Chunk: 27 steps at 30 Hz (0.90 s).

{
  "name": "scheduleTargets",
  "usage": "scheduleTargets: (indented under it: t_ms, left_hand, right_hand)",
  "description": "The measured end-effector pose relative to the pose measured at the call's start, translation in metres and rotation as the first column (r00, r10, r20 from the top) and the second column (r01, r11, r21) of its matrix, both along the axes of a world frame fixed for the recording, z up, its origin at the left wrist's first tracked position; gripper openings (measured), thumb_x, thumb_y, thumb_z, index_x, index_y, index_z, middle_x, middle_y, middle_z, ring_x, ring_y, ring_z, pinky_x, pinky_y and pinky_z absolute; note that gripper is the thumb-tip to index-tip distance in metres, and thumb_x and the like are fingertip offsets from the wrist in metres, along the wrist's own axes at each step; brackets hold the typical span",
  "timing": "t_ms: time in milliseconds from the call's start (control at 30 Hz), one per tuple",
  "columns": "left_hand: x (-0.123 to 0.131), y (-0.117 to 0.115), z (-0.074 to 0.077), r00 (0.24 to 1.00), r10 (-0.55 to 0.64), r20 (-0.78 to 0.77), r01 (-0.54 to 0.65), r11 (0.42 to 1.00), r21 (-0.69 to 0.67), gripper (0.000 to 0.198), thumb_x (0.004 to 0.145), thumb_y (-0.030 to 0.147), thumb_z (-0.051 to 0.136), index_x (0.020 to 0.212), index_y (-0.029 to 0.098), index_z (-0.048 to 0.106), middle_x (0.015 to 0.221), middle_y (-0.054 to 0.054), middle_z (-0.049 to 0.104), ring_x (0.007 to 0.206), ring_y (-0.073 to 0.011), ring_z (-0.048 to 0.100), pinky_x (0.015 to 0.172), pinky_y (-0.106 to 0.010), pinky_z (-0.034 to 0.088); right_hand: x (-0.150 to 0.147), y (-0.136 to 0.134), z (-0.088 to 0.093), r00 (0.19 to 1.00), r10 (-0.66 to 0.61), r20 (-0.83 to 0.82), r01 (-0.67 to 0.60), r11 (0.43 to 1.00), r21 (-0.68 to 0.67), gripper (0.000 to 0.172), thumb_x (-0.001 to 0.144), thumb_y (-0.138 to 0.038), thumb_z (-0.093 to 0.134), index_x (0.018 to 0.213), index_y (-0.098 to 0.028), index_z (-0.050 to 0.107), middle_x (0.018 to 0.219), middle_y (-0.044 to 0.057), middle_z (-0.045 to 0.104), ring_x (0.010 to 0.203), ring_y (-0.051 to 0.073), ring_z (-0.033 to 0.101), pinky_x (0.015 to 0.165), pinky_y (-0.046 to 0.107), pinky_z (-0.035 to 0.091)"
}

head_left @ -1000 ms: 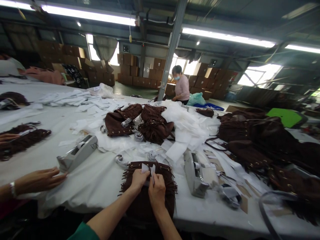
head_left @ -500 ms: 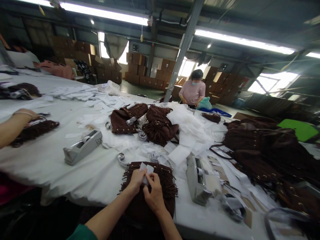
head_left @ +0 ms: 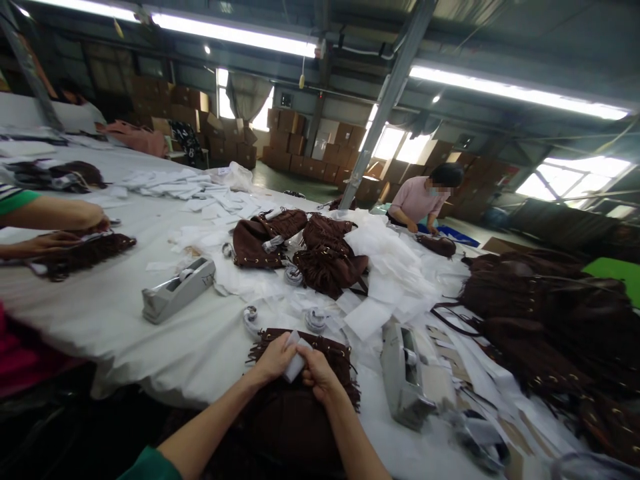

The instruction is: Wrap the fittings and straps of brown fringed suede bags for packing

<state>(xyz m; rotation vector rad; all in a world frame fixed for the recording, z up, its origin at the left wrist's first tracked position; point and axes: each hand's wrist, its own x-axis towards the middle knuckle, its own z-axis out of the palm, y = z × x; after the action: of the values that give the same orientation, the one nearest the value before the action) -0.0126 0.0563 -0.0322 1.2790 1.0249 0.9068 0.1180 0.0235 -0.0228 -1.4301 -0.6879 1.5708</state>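
Observation:
A dark brown fringed bag (head_left: 295,420) with metal eyelets lies at the table's front edge, under both hands. Over its eyelet row, my left hand (head_left: 276,357) pinches one side of a small folded piece of white paper (head_left: 295,365). My right hand (head_left: 320,370) grips the other side of that paper, its fingers curled. Wrapped straps or rings, pale and coiled (head_left: 251,320), rest just behind the bag. What lies beneath my palms is hidden.
Grey tape dispensers stand left (head_left: 179,290) and right (head_left: 406,373). More brown bags (head_left: 330,257) and white tissue paper (head_left: 387,257) lie mid-table; a dark bag heap (head_left: 530,313) is at right. A co-worker's hands (head_left: 70,240) work at far left; another person (head_left: 423,197) leans over behind.
The white paper now sits more compactly between my hands, and my right fingers have curled in. The person behind has bent toward the table. A second co-worker's hand shows at left.

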Motion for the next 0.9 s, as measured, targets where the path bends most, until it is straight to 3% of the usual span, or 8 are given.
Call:
scheduleTargets:
  t_ms: [100,200,267,367,500,600,733,900]
  left_hand:
    - [0.0,-0.015,0.004,0.994,-0.018,0.104,0.032,0.991,-0.129,0.033,0.079,0.043,0.056,0.099,0.017,0.057,0.081,-0.002,0.062,0.071,-0.0159,0.057,0.064,-0.026,0.045]
    - [0.002,-0.03,0.004,0.952,0.044,0.302,0.087,0.91,-0.406,0.049,0.077,0.05,0.06,0.114,0.02,0.051,0.085,-0.004,0.064,0.07,-0.0166,0.062,0.06,-0.027,0.048]
    - [0.003,-0.034,0.002,0.926,0.128,0.356,0.087,0.844,-0.529,0.051,0.072,0.047,0.068,0.11,0.016,0.053,0.08,-0.006,0.065,0.063,-0.0152,0.061,0.056,-0.025,0.048]
    - [0.006,-0.034,-0.002,0.929,0.199,0.311,0.004,0.837,-0.547,0.044,0.072,0.045,0.067,0.097,0.01,0.058,0.067,-0.007,0.063,0.05,-0.0113,0.055,0.046,-0.02,0.041]
    - [0.009,-0.035,-0.002,0.929,0.258,0.263,-0.124,0.891,-0.436,0.036,0.071,0.04,0.068,0.088,0.01,0.062,0.054,0.001,0.055,0.041,-0.0071,0.044,0.039,-0.017,0.028]
    - [0.008,-0.039,0.0,0.934,0.265,0.239,-0.185,0.933,-0.309,0.032,0.07,0.037,0.068,0.089,0.01,0.067,0.054,0.002,0.055,0.04,-0.0062,0.041,0.039,-0.018,0.027]
    - [0.005,-0.041,-0.004,0.97,0.217,0.105,-0.216,0.976,-0.019,0.036,0.078,0.035,0.057,0.103,0.014,0.07,0.069,-0.001,0.065,0.042,-0.0078,0.043,0.044,-0.021,0.033]
    - [0.003,-0.045,-0.015,0.976,0.219,0.012,-0.218,0.961,0.173,0.043,0.077,0.017,0.046,0.116,0.019,0.066,0.095,-0.005,0.067,0.054,-0.0113,0.051,0.054,-0.024,0.041]
  right_hand:
    - [-0.005,0.0,-0.008,0.998,-0.056,-0.01,0.056,0.997,0.045,0.033,0.069,-0.045,0.065,0.073,-0.018,0.048,0.043,-0.012,0.036,0.032,0.002,0.025,0.03,0.014,0.016]
    - [-0.007,-0.001,-0.015,0.996,-0.087,-0.017,0.088,0.993,0.083,0.038,0.065,-0.049,0.068,0.075,-0.018,0.047,0.043,-0.012,0.037,0.033,0.002,0.026,0.031,0.014,0.017]
    - [-0.008,-0.001,-0.018,0.996,-0.089,-0.022,0.091,0.991,0.101,0.041,0.063,-0.051,0.069,0.074,-0.019,0.046,0.043,-0.012,0.037,0.034,0.002,0.027,0.032,0.014,0.018]
    - [-0.009,-0.001,-0.018,0.997,-0.073,-0.019,0.074,0.991,0.115,0.045,0.059,-0.054,0.07,0.073,-0.019,0.045,0.044,-0.012,0.038,0.035,0.002,0.029,0.033,0.015,0.021]
    - [-0.006,-0.001,-0.014,0.999,-0.035,0.03,0.033,0.997,0.067,0.042,0.062,-0.051,0.069,0.075,-0.019,0.046,0.043,-0.012,0.04,0.032,0.002,0.028,0.031,0.014,0.019]
    - [-0.004,0.001,-0.011,0.996,-0.002,0.092,0.001,1.0,0.008,0.032,0.068,-0.046,0.064,0.071,-0.018,0.048,0.038,-0.01,0.041,0.027,0.003,0.026,0.028,0.014,0.014]
    - [-0.007,0.004,-0.013,0.989,-0.017,0.149,0.018,1.0,-0.007,0.029,0.071,-0.041,0.061,0.06,-0.017,0.049,0.034,-0.007,0.043,0.024,0.004,0.027,0.026,0.016,0.015]
    - [-0.01,0.004,-0.016,0.992,-0.055,0.113,0.053,0.998,0.018,0.04,0.074,-0.05,0.057,0.054,-0.018,0.046,0.033,-0.006,0.041,0.024,0.003,0.027,0.026,0.016,0.015]
